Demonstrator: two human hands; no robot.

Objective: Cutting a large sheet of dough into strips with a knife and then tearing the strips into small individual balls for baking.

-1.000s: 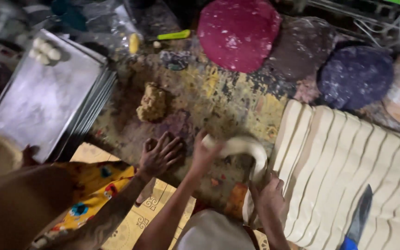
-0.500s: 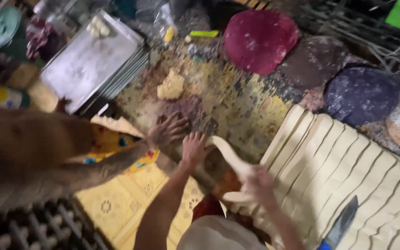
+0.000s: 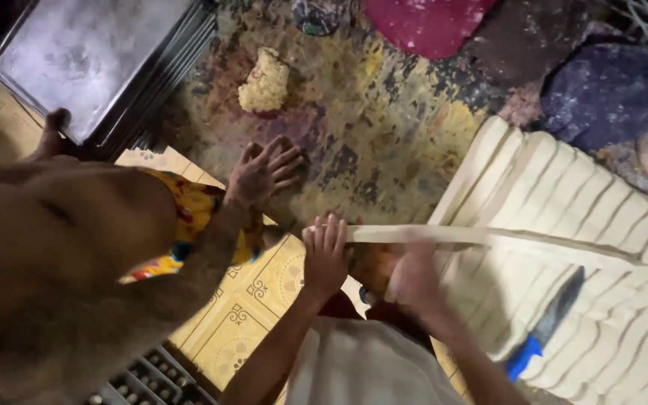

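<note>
My left hand (image 3: 325, 253) and my right hand (image 3: 414, 276) hold a long pale dough strip (image 3: 504, 240) pulled out straight. My left hand's fingers lie flat over the strip's left end. The right hand grips it a little further along, and the rest reaches right over a sheet of dough cut into several strips (image 3: 601, 300). Another person's hand (image 3: 264, 171) rests spread on the stained worktop (image 3: 384, 127), just left of my left hand.
A knife with a blue handle (image 3: 545, 330) lies on the cut dough. A lump of dough (image 3: 265, 81) sits on the worktop. Stacked metal trays (image 3: 91, 60) are at the far left. Red (image 3: 429, 22) and purple (image 3: 605, 90) round pads lie at the back. The other person's body (image 3: 54, 255) fills the left.
The dough strip was curled between my hands; now it is stretched straight to the right. The other person's hand stays on the worktop. The view has shifted closer.
</note>
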